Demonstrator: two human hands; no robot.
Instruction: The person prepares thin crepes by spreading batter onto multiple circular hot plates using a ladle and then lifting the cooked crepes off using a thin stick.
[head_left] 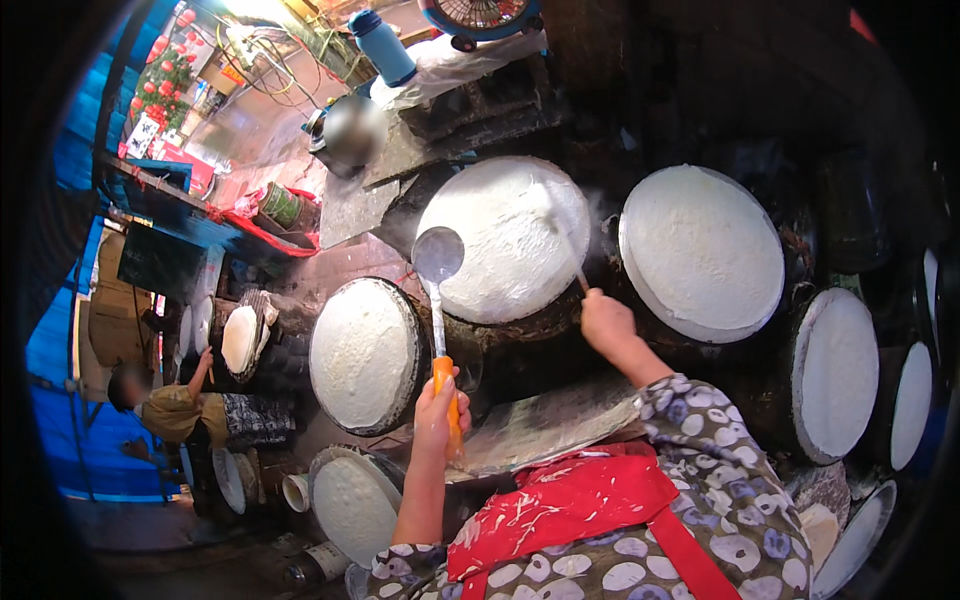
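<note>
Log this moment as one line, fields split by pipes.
left hand: holding orange-handled round-bowled ladle | right hand: holding slim pale stick-like tool over large round white-coated pan | nearby: white-splattered red apron

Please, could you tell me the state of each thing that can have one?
Ladle: held.
Left grip: closed around the ladle's handle.
Thin stick-like tool: held, far end blurred.
Right grip: closed around the stick-like tool.
Middle white disc: spread out, surface uneven.
White disc to its right: spread out, no tool over it.
Red apron: marked with white splashes.
Blue bottle: capped.
Fan: running or off, cannot tell.
</note>
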